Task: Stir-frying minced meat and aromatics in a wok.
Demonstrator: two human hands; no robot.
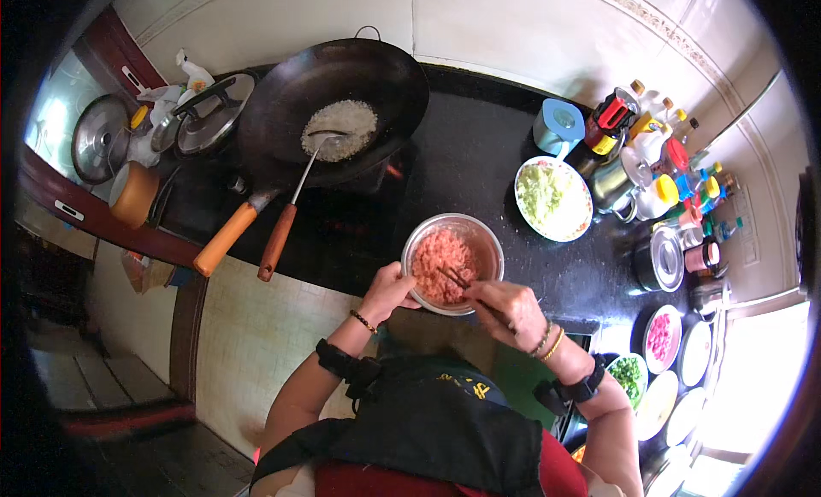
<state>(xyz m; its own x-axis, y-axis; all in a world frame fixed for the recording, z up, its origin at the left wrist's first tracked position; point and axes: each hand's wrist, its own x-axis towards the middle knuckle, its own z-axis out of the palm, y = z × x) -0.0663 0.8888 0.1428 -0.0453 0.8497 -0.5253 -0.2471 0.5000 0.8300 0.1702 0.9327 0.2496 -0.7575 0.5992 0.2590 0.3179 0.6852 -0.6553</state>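
Note:
My left hand [389, 290] grips the rim of a stainless steel bowl [492, 247] at its lower left, thumb over the edge. Pink minced meat [442, 256] fills much of the bowl. In my right hand [510, 309] is a pair of dark chopsticks [454, 277], their tips down in the meat. Farther off to the left stands a large dark wok [276, 105] with a wooden handle [226, 239]. Pale, bubbling bits [353, 122] lie in its bottom. A ladle or spatula with a wooden handle [278, 241] leans in the wok, its head among those bits.
A plate of shredded pale green vegetable [542, 189] stands right of the bowl, beside a blue lidded jug [557, 126]. Bottles and jars [667, 157] crowd the right wall. Several dishes of cut ingredients [660, 336] stand lower right. Pot lids [215, 122] lean left of the wok.

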